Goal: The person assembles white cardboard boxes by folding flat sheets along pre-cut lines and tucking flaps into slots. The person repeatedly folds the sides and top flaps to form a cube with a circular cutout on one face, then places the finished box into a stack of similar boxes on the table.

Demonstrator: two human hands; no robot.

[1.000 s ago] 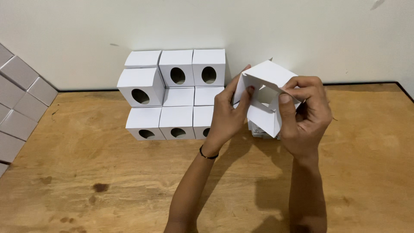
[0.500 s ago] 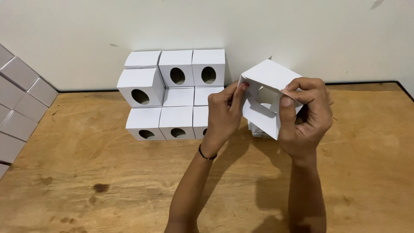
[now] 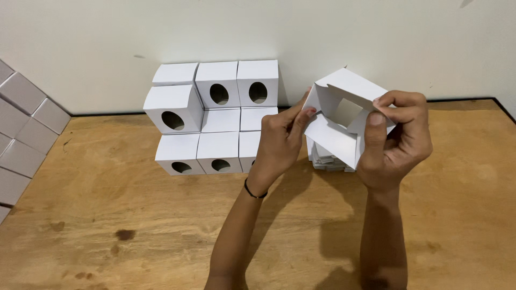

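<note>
Hands are gripping a white box [image 3: 336, 121] between them: left hand [image 3: 279, 142] pinching its near edge, right hand [image 3: 398, 139] clamping its far side, above flat cardboard [image 3: 325, 158].

Both hands hold a white, half-folded cardboard box [image 3: 338, 115] above the wooden table [image 3: 134, 215]. The left hand [image 3: 279, 142] pinches its left edge; the right hand [image 3: 398, 137] grips its right side, thumb on the front panel. Beneath lies a stack of flat white blanks [image 3: 328, 158]. Far left stand assembled white boxes with oval holes [image 3: 215, 115], stacked against the wall.
</note>
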